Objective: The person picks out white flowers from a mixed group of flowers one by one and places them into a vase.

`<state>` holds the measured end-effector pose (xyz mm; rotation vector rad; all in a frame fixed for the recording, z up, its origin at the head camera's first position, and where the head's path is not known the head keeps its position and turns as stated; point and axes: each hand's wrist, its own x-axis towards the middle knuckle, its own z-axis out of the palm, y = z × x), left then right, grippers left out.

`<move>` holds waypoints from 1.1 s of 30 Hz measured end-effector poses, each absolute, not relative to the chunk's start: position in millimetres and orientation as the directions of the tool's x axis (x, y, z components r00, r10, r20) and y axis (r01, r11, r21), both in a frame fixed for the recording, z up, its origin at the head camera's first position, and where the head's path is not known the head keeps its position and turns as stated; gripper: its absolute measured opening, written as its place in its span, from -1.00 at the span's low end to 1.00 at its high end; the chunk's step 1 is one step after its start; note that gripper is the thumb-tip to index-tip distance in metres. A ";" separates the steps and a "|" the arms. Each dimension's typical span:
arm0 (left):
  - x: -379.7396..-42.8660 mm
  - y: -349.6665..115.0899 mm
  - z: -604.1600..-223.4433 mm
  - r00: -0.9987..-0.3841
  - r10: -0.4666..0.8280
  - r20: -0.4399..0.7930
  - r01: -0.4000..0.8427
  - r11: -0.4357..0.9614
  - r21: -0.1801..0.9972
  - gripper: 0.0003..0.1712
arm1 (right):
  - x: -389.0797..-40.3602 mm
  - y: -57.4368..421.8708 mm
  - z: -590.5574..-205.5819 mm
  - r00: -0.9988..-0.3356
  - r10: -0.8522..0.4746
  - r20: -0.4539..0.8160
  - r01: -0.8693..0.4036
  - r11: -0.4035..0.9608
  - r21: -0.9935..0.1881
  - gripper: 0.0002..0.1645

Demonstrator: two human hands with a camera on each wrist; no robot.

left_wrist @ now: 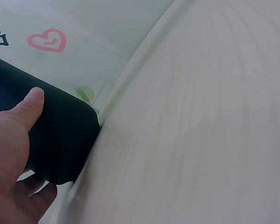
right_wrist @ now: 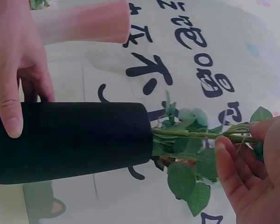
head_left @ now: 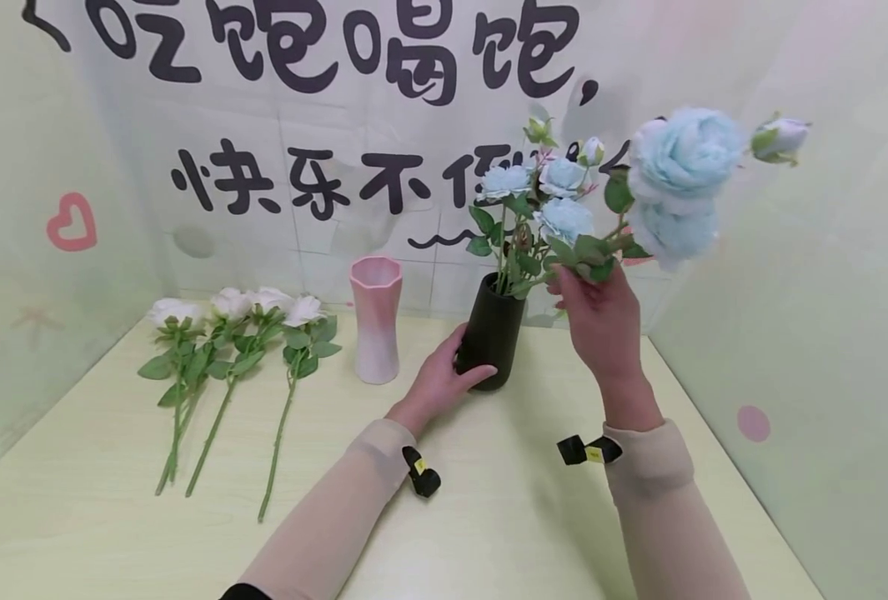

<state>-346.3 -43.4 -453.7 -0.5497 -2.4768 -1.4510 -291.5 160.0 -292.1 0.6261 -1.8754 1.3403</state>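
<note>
A black vase [head_left: 494, 337] stands slightly tilted on the table, and my left hand [head_left: 439, 379] grips its lower part, thumb across the front. Several light blue artificial flowers [head_left: 564, 218] with green leaves rise from its mouth. To the right of them, my right hand [head_left: 603, 321] pinches the stem of another blue flower spray [head_left: 687, 154], its large blooms leaning right above the hand. In the right wrist view this green stem [right_wrist: 191, 134] runs from the fingers to the vase's mouth. The stem ends inside the vase are hidden.
Left of the vase stands a pink and white vase [head_left: 378, 321]. Several white flowers [head_left: 229, 304] on long green stems lie on the table [head_left: 113, 525] farther left. A printed wall covering [head_left: 323, 242] closes off the back, with side panels left and right.
</note>
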 end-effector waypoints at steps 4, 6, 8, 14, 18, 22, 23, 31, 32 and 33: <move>-347.1 -43.9 -453.3 -0.901 0.206 0.382 0.434 0.446 0.783 -0.02 | -301.4 158.1 -295.9 -0.676 0.012 0.737 -0.653 0.455 -0.606 -0.63; -347.3 -44.2 -453.8 -0.901 0.205 0.382 0.434 0.444 0.784 -0.02 | -304.8 154.7 -295.7 -0.695 -0.002 0.719 -0.621 0.506 -0.599 -0.60; -347.2 -44.5 -454.1 -0.903 0.202 0.379 0.429 0.444 0.787 -0.02 | -308.6 150.8 -296.7 -0.711 -0.014 0.704 -0.592 0.552 -0.587 -0.59; -344.8 -44.8 -452.9 -0.904 0.206 0.375 0.427 0.446 0.787 0.00 | -316.4 137.0 -302.9 -0.744 -0.025 0.668 -0.514 0.660 -0.548 -0.62; -345.1 -44.7 -452.0 -0.897 0.216 0.386 0.442 0.445 0.778 -0.01 | -319.2 130.0 -306.2 -0.744 -0.032 0.667 -0.490 0.705 -0.513 -0.67; -345.5 -44.1 -451.5 -0.893 0.218 0.395 0.451 0.451 0.770 -0.02 | -321.3 126.6 -310.1 -0.768 -0.039 0.639 -0.451 0.741 -0.497 -0.65; -345.5 -44.0 -451.3 -0.891 0.219 0.399 0.455 0.450 0.769 -0.02 | -321.4 126.0 -310.6 -0.774 -0.042 0.632 -0.446 0.745 -0.496 -0.64; -345.7 -44.2 -452.8 -0.880 0.216 0.422 0.473 0.450 0.757 -0.04 | -321.0 122.7 -311.6 -0.763 -0.033 0.645 -0.486 0.688 -0.539 -0.74; -345.8 -44.2 -453.1 -0.881 0.216 0.421 0.473 0.452 0.756 -0.04 | -321.3 121.9 -311.5 -0.756 -0.034 0.654 -0.498 0.679 -0.540 -0.77; -346.0 -44.2 -453.3 -0.881 0.215 0.420 0.472 0.450 0.759 -0.04 | -321.3 121.0 -311.2 -0.748 -0.038 0.663 -0.507 0.677 -0.533 -0.78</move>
